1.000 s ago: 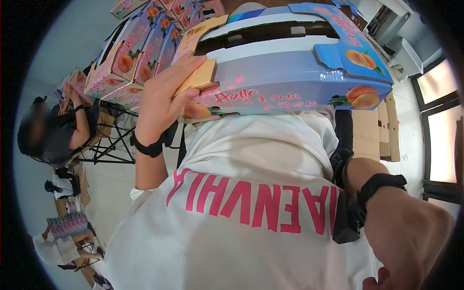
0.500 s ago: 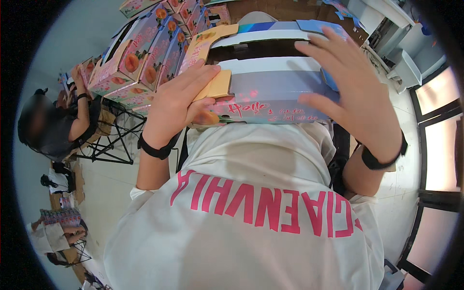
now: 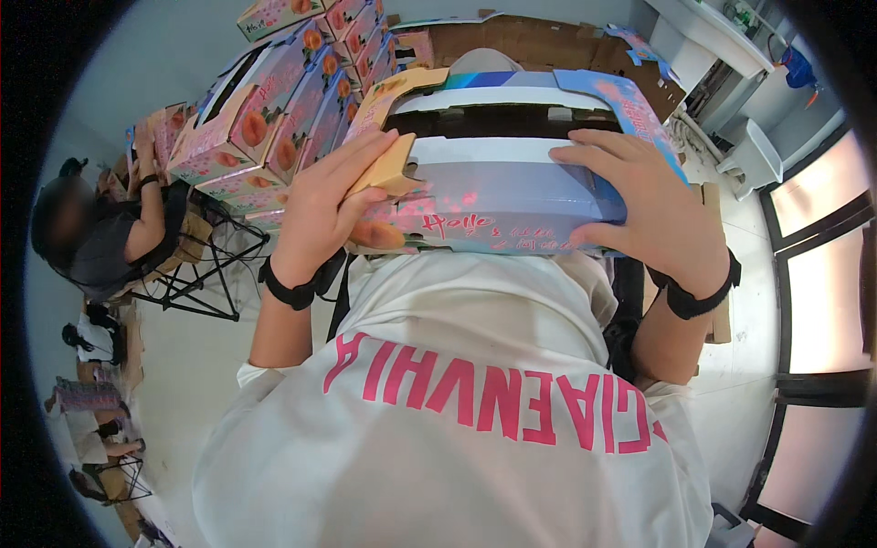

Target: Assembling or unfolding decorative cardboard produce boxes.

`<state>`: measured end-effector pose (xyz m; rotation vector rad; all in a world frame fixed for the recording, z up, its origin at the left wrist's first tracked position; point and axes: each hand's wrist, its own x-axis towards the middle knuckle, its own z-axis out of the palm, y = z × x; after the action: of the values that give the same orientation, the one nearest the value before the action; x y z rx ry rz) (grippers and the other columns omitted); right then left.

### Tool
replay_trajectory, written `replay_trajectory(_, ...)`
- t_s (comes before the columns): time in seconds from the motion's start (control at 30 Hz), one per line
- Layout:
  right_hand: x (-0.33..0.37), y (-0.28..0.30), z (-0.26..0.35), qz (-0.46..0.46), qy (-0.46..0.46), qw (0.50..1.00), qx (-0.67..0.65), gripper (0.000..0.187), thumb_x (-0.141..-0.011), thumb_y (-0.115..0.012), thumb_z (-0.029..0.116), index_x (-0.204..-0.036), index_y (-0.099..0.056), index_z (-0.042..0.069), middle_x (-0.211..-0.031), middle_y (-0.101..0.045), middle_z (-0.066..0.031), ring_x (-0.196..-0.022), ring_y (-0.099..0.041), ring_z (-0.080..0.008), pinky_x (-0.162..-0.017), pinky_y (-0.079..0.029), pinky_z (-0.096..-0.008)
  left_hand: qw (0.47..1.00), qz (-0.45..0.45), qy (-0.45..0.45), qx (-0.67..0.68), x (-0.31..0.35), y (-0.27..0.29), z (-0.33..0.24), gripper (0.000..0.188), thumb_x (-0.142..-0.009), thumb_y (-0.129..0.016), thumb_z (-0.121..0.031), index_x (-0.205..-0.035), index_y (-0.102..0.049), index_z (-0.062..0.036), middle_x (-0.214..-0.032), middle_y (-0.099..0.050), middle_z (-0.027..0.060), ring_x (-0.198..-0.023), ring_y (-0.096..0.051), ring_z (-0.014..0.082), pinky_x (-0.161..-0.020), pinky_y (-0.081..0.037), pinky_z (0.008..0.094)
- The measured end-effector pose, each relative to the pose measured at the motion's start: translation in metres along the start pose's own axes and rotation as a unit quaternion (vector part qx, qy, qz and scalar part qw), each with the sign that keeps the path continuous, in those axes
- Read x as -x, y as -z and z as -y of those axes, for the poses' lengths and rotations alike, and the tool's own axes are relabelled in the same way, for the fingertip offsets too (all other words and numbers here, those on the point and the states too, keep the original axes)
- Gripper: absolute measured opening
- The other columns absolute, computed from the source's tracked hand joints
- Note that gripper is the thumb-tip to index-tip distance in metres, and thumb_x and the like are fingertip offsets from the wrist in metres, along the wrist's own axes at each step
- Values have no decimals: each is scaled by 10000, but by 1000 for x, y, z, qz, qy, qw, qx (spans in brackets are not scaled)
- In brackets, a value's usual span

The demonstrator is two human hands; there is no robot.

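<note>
A pink and blue printed cardboard box (image 3: 512, 196) lies crosswise in front of my body, with a long dark opening along its top. My left hand (image 3: 324, 205) is closed round its left end, fingers along the yellow corner flap (image 3: 388, 169) and thumb against the front. Over the right end curves my right hand (image 3: 653, 201), its fingers on the top edge and its thumb low on the front panel. That grip covers the box's right corner. Peach pictures and flower prints decorate the box.
Stacked boxes (image 3: 265, 128) of the same print rise at the left. Beside them a seated person (image 3: 110, 228) handles a similar box. Brown cardboard (image 3: 539, 50) stands behind my box, and a white stool (image 3: 754, 155) is at the right. More people (image 3: 96, 438) sit at far left.
My right hand has come down from above the box onto its right end. The left hand stays at the left corner, where the yellow flap now tilts up more.
</note>
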<state>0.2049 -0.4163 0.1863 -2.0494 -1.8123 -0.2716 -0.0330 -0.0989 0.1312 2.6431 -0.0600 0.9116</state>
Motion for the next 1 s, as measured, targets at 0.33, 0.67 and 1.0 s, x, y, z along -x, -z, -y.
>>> replay_trajectory(0.33,9,22,-22,96,-57,986,-128,864,-752,-951,344,-1535,-627,171,-1623,-551,-143,-1508,-498,-371,-1190,-445,-469,957,-228,137,114,20,-3,43,555,-1120,-637,-393,-1444,-603,57,-1362,-715,147,-1212,-682,247,-1071,-508,388)
replay_trajectory(0.67,48,-11,-48,47,-113,988,-93,971,-758,-942,543,-1582,-584,175,-1728,-431,-147,-1655,-271,-420,-1312,-290,-537,887,-182,321,276,30,-10,52,484,-1027,-761,-212,-1406,-614,51,-1365,-698,124,-1213,-653,215,-1069,-489,353)
replay_trajectory(1.0,54,-21,-61,-24,-99,978,-183,807,-835,-911,396,-1533,-609,126,-1711,-464,-131,-1664,-247,-414,-1318,-289,-537,882,-215,328,260,33,-25,64,433,-1028,-732,-215,-1372,-656,37,-1324,-712,101,-1150,-664,200,-1008,-507,343)
